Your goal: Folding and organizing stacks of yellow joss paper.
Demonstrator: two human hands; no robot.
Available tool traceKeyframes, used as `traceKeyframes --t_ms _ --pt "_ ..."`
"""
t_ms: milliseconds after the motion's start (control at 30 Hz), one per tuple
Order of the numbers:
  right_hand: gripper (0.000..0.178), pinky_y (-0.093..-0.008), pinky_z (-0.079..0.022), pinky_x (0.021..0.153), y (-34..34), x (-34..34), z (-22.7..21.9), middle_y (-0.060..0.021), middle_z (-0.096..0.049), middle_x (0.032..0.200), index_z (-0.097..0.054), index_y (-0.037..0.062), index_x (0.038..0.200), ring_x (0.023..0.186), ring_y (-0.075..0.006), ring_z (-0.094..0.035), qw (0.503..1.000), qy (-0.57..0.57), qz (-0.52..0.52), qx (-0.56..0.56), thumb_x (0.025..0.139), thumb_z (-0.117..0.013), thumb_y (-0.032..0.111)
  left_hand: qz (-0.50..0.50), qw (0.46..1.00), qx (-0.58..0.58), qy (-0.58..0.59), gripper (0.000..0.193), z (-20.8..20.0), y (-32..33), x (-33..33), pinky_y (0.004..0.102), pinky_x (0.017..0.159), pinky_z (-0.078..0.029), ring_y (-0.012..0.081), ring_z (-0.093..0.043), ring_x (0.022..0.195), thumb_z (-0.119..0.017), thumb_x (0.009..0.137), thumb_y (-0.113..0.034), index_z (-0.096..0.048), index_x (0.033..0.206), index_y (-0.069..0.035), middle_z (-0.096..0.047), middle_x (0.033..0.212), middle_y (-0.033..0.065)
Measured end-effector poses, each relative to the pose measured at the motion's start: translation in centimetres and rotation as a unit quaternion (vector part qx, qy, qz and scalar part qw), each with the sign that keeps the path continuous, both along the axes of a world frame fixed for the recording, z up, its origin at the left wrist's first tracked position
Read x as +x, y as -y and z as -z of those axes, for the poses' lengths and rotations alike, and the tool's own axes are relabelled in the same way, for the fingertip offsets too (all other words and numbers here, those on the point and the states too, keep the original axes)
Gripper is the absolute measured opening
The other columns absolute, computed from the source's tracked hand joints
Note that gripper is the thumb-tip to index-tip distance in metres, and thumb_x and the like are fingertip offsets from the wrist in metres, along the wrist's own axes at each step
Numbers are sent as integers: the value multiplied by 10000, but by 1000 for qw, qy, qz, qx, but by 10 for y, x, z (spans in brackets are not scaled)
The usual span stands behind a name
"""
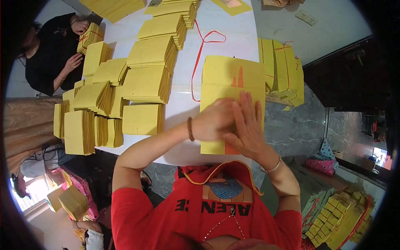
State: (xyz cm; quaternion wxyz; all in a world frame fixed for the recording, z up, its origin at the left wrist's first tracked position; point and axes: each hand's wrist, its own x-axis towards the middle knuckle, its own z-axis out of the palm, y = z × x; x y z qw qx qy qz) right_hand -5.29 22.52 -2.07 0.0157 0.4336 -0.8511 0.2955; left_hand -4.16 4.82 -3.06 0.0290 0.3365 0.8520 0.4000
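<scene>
White table [183,104]: yellow paper stack [231,79] lies under both hands [233,123].

Under my hands the yellow sheets [231,83] are thin matt paper; the white counter [183,104] beside them is smooth, slightly glossy; red string [199,54] on it.
</scene>
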Motion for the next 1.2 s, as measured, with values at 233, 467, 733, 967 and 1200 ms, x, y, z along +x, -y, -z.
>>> traceKeyframes --t_ms 233,467,733,967,1200 --pt "730 -592 -137 1026 8 1 3 -222 -267 1405 -288 57 1375 1312 -390 -231 991 -69 57 103 841 -463 523 -96 803 521 274 439 -1 16 -8 260 895 -402 118 -494 1095 -386 753 105 -462 1166 -24 -518 1155 49" --pt "692 -589 -143 1029 8 4 2 -214 -262 1408 -332 37 1343 1312 -406 -212 985 -81 51 142 836 -507 475 -189 945 -230 -132 768 -10 19 19 541 1016 -220 379 -192 1320 -556 788 -540 -338 1355 -70 -256 1421 181" --pt "701 -587 -98 1043 -11 -18 -21 -190 -198 1442 -313 33 1343 1343 -348 -175 983 173 -14 -65 836 -524 468 -186 953 -222 -85 864 -10 20 15 509 991 -292 387 -194 1318 -580 731 -608 -340 1352 -58 -258 1410 207" --pt "819 -631 -92 1014 -21 -17 -4 -171 -251 1425 -348 23 1328 1344 -330 -182 983 -79 60 154 783 -483 620 -191 957 -199 -84 847 -8 20 15 500 991 -306 392 -201 1314 -606 720 -592 -360 1345 -76 -263 1406 202" --pt "866 -686 -95 970 -20 -15 2 -169 -246 1426 -344 28 1333 1337 -355 -181 980 -97 61 160 757 -466 663 -159 969 -149 -118 753 -3 24 15 509 1026 -249 439 -194 1297 -602 751 -557 -390 1338 -135 -248 1405 225"
